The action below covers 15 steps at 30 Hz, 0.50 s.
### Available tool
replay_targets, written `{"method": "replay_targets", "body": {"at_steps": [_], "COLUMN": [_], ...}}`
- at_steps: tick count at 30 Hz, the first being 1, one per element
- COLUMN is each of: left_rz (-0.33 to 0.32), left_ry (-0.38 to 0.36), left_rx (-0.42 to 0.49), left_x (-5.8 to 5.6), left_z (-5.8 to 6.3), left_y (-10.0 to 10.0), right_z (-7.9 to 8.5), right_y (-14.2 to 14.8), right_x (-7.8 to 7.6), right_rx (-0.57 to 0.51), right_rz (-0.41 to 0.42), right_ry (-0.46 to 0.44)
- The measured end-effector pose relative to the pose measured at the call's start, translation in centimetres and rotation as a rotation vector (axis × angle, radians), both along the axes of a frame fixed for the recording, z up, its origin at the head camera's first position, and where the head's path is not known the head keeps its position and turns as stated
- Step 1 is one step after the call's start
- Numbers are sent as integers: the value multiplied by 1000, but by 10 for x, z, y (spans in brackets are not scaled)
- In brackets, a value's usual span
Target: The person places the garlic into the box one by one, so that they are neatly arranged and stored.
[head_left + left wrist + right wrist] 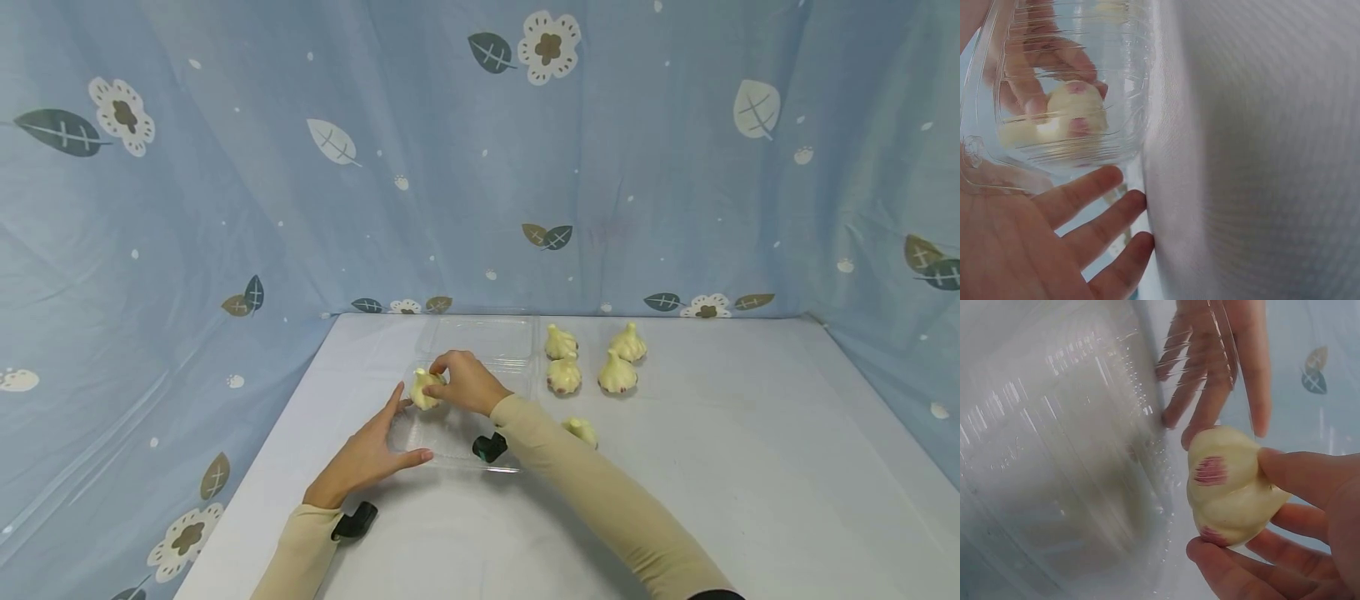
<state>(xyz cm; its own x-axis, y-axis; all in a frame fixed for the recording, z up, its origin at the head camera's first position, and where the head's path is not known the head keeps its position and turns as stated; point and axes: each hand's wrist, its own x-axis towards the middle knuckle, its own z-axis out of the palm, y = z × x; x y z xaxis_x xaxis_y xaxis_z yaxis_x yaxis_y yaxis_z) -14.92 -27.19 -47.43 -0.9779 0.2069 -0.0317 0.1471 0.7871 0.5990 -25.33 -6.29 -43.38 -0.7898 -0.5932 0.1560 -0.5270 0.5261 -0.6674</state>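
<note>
My right hand pinches a pale yellow garlic bulb between thumb and fingers, over the left part of a clear plastic container. Reddish patches mark the bulb's base. In the left wrist view the garlic bulb shows through the ribbed clear wall. My left hand is at the container's left side, fingers spread and fairly straight, with the thumb by its front edge. The container's lid lies folded back behind it.
Right of the container, several garlic bulbs stand in a group near the back of the white table. Another garlic bulb sits closer, partly behind my right sleeve. A blue patterned curtain hangs behind the table.
</note>
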Motion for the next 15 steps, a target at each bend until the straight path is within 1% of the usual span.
{"method": "replay_targets", "body": {"at_steps": [8,15], "left_rz": [5,5], "left_ry": [-3,-7], "left_rx": [1,6], "left_x": [-1,0], "left_z": [1,1], "left_y": [0,1], "right_z": [0,-1], "right_y": [-3,-3], "right_x": [-1,0], "right_rx": [20,39], "right_rz": [-13,15], "right_ry": [-24,-27]}}
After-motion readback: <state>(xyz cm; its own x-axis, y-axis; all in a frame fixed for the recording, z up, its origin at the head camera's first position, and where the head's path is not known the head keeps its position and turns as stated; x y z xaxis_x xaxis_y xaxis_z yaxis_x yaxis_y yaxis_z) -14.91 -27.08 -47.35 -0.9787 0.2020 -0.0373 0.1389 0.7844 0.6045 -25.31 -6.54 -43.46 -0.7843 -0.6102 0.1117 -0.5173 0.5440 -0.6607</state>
